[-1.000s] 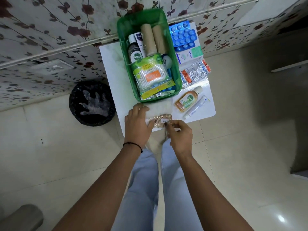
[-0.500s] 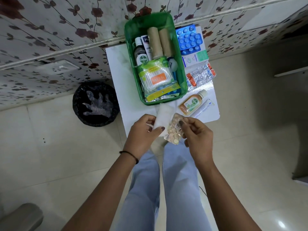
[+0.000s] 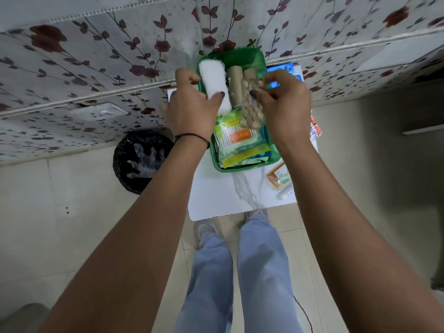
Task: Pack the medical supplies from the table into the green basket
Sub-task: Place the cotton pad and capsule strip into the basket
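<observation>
The green basket [image 3: 242, 56] stands on the white table [image 3: 216, 195] against the wall. It holds two tan bandage rolls [image 3: 235, 78], a pack of cotton swabs [image 3: 236, 137] and flat sachets. My left hand [image 3: 192, 109] grips a white cotton pad [image 3: 213, 80] above the basket's left side. My right hand [image 3: 286, 104] pinches a clear blister strip of beige tablets [image 3: 251, 109] over the basket's middle. An amber antiseptic bottle [image 3: 280, 179] and a small white tube [image 3: 286, 193] lie on the table to the right of the basket, partly behind my right forearm.
A black bin [image 3: 141, 162] with a clear glove in it stands on the floor left of the table. A blue blister pack [image 3: 286, 68] and a red-edged strip [image 3: 316, 128] peek out right of the basket. The flowered wall is right behind the table.
Both hands rose from the table's near edge and moved forward over the basket, the left with the white pad and the right with the tablet strip.
</observation>
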